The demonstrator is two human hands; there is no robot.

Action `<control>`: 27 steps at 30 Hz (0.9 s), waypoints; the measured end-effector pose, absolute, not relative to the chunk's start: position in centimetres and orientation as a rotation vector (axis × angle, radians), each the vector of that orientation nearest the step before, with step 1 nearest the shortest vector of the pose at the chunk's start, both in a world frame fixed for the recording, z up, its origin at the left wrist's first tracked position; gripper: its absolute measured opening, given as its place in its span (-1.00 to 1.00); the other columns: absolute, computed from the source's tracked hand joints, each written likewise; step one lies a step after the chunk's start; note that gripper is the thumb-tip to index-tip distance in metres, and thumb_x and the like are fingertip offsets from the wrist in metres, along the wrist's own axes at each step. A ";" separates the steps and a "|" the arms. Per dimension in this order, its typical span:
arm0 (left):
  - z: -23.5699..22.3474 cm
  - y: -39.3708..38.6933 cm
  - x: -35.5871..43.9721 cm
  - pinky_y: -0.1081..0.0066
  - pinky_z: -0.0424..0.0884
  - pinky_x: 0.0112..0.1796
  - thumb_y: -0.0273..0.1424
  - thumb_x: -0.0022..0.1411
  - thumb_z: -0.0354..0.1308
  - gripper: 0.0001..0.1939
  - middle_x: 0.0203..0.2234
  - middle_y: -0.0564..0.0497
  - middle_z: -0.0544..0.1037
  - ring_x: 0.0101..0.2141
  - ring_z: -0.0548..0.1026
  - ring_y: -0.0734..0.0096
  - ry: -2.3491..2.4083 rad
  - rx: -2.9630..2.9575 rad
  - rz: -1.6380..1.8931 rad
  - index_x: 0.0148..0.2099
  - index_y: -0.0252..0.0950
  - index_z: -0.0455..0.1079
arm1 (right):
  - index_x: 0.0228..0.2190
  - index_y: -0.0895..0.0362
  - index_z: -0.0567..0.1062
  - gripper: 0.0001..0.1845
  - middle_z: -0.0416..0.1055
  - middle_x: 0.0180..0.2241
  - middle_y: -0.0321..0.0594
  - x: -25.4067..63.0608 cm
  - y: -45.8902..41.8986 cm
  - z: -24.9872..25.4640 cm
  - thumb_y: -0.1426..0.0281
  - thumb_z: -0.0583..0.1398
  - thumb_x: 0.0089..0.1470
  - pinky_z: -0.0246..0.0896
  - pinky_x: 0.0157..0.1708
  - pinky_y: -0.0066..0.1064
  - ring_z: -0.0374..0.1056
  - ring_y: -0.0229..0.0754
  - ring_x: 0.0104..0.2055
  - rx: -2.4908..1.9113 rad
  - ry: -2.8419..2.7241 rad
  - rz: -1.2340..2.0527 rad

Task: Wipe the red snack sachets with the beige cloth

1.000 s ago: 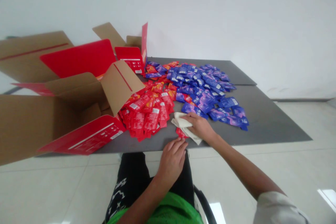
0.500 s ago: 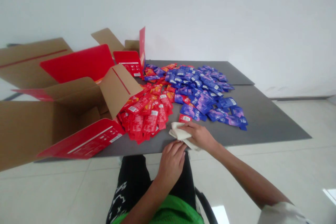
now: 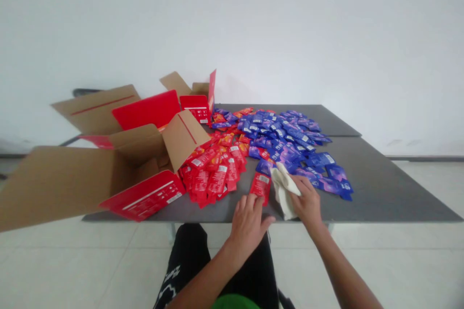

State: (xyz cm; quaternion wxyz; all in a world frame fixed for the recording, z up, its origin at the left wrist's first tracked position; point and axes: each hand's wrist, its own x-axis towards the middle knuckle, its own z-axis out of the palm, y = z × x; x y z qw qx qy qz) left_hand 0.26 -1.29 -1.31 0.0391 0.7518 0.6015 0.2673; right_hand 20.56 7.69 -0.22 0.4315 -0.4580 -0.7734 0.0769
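In the head view, the off-white folded cloth [image 3: 281, 195], held half a second ago in front of the flat red foil packet [image 3: 261, 184], is now set to its right, and the packet's face is uncovered. The cloth is pinched in the closed fingers of the right hand [image 3: 306, 200]. The left hand [image 3: 246, 224] has been brought onto the packet's lower edge, its thumb spread wide. The packet is placed near the front edge of the dark grey desk [image 3: 391, 193]. Bare surface is left between it and the red packet heap [image 3: 213, 174]; more is found right of the blue-purple packet heap [image 3: 286, 130]. The left side is bounded by the open red cardboard box [image 3: 145, 198].
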 end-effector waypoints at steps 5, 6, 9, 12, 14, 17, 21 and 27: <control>-1.0 1.4 1.3 0.07 0.45 -0.02 -0.15 0.39 0.13 -0.50 0.04 -0.23 0.44 0.01 0.42 0.03 1.999 2.276 0.889 0.24 -0.33 0.28 | -0.11 0.13 0.63 -0.59 0.58 -0.15 -0.08 22.3 5.9 -2.2 0.11 0.22 0.18 0.35 -0.08 -0.21 0.48 0.06 -0.11 -1.378 -1.449 0.321; -0.6 1.9 1.4 0.06 0.46 -0.03 -0.14 0.36 0.16 -0.50 -0.01 -0.23 0.46 -0.01 0.43 0.02 2.031 2.258 0.851 0.19 -0.35 0.32 | -0.11 0.15 0.63 -0.52 0.60 -0.16 -0.08 22.4 5.9 -2.2 0.04 0.24 0.14 0.35 -0.11 -0.22 0.49 0.07 -0.12 -1.441 -1.357 0.373; 1.7 3.1 2.1 0.03 0.47 -0.05 -0.18 0.27 0.25 -0.53 -0.07 -0.31 0.49 -0.01 0.45 -0.09 2.098 2.142 0.608 0.08 -0.42 0.42 | -0.07 0.20 0.63 -0.35 0.62 -0.20 -0.05 22.2 6.1 -1.7 -0.08 0.26 0.06 0.36 -0.16 -0.24 0.50 0.12 -0.13 -1.563 -1.221 0.497; 4.4 4.0 2.5 0.06 0.51 -0.14 -0.37 0.28 0.17 -0.68 -0.12 -0.41 0.54 -0.07 0.54 -0.14 2.076 1.986 0.378 -0.01 -0.48 0.51 | -0.05 0.21 0.64 -0.30 0.63 -0.18 -0.04 21.9 6.1 -1.0 -0.10 0.26 0.03 0.36 -0.14 -0.26 0.50 0.13 -0.09 -1.563 -1.231 0.510; 5.5 4.3 2.4 0.06 0.53 -0.19 -0.47 0.28 0.09 -0.74 -0.22 -0.41 0.59 -0.16 0.60 -0.13 2.047 1.924 0.347 -0.10 -0.49 0.55 | -0.06 0.21 0.64 -0.30 0.63 -0.18 -0.03 21.8 5.9 -0.7 -0.11 0.26 0.03 0.35 -0.12 -0.26 0.49 0.13 -0.08 -1.551 -1.239 0.503; 6.0 4.7 1.5 -0.01 0.50 -0.12 -0.53 0.26 0.06 -0.75 -0.25 -0.43 0.61 -0.13 0.61 -0.17 1.999 1.851 0.394 -0.19 -0.49 0.57 | -0.06 0.20 0.64 -0.31 0.63 -0.17 -0.04 21.9 5.9 -0.8 -0.11 0.25 0.04 0.36 -0.10 -0.25 0.49 0.14 -0.07 -1.541 -1.241 0.505; 5.3 4.9 -0.9 0.09 0.51 -0.12 -0.46 0.25 0.13 -0.82 -0.33 -0.34 0.63 -0.17 0.62 -0.05 1.845 1.702 0.536 -0.31 -0.42 0.55 | -0.03 0.19 0.63 -0.31 0.63 -0.16 -0.06 22.3 5.9 -1.1 -0.11 0.26 0.05 0.36 -0.09 -0.25 0.49 0.15 -0.06 -1.545 -1.269 0.525; 5.0 5.9 -4.6 0.50 0.27 -0.62 -0.24 0.39 0.05 -0.66 -0.68 0.01 0.48 -0.66 0.45 0.40 1.483 1.270 0.955 -0.41 -0.30 0.38 | -0.07 0.19 0.65 -0.32 0.64 -0.20 -0.06 22.6 5.9 -1.0 -0.10 0.27 0.03 0.37 -0.17 -0.29 0.50 0.13 -0.12 -1.526 -1.285 0.554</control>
